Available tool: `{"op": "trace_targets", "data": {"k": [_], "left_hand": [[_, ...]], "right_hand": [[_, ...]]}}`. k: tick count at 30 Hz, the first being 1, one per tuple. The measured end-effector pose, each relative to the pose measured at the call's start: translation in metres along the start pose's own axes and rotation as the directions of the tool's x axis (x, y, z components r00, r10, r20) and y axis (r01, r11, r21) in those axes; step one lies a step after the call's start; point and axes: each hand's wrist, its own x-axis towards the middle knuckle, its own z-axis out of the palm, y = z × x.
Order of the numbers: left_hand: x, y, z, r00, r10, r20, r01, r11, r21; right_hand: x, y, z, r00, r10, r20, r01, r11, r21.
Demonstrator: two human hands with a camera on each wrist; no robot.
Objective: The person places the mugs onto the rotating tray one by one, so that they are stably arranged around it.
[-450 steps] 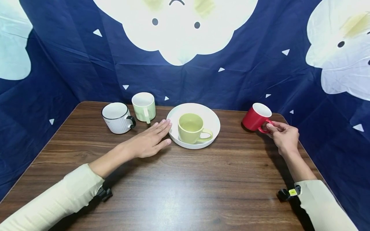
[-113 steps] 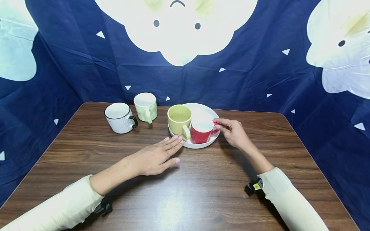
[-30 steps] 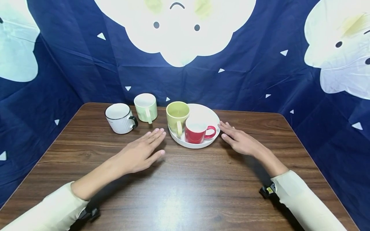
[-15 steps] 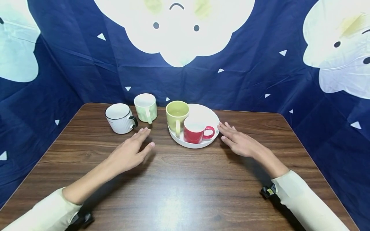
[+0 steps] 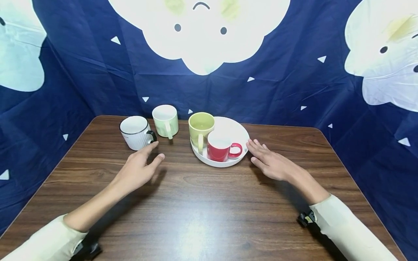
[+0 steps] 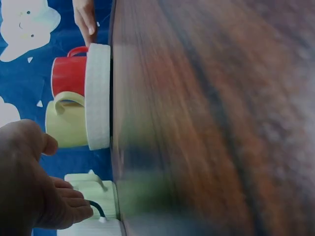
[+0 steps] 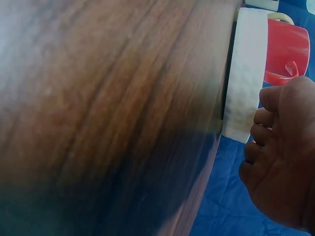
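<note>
In the head view my left hand (image 5: 135, 170) is in front of the white mug (image 5: 134, 134) with the black handle, its fingertips close to that handle; I cannot tell if they touch. Nothing is in its grasp. A pale green ribbed mug (image 5: 165, 121) stands behind it to the right. My right hand (image 5: 275, 165) has its fingers extended at the right rim of the white dish (image 5: 240, 136). Inside the dish stand an olive-green mug (image 5: 200, 127) and, in front of it to the right, a red mug (image 5: 219, 150) with its handle pointing right.
The brown wooden table (image 5: 209, 206) extends in front of the dish and mugs. Dark blue cloth (image 5: 228, 90) printed with white clouds hangs behind and at both sides. The left wrist view shows the red mug (image 6: 71, 76) and the dish's wall (image 6: 98, 98) from the side.
The red mug has come from the table's right side into the dish and been let go. The olive-green mug has shifted left and turned. My left hand has moved left toward the white mug.
</note>
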Motion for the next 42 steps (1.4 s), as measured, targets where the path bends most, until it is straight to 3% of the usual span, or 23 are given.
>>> {"op": "trace_targets", "data": {"k": [6, 10, 20, 32, 42], "left_hand": [[0.001, -0.005, -0.001, 0.999, -0.034, 0.014, 0.035, 0.999, -0.014], [0.005, -0.008, -0.002, 0.999, -0.041, 0.023, 0.042, 0.997, -0.067], [0.011, -0.013, -0.007, 0.992, -0.117, 0.04, 0.123, 0.963, -0.24], [0.016, -0.018, -0.002, 0.985, -0.152, 0.082, 0.171, 0.935, -0.311], [0.022, -0.019, 0.003, 0.982, -0.137, 0.13, 0.184, 0.852, -0.49]], "right_hand": [[-0.006, -0.004, 0.003, 1.0, -0.021, -0.009, 0.021, 0.999, -0.029], [-0.008, -0.007, 0.005, 1.0, -0.018, -0.003, 0.018, 0.999, -0.034], [-0.011, -0.012, 0.006, 0.999, -0.032, -0.006, 0.032, 0.999, -0.029], [-0.013, -0.019, 0.008, 0.999, -0.048, 0.007, 0.048, 0.999, -0.016], [-0.014, -0.02, 0.008, 0.998, -0.058, 0.008, 0.058, 0.998, -0.026]]}}
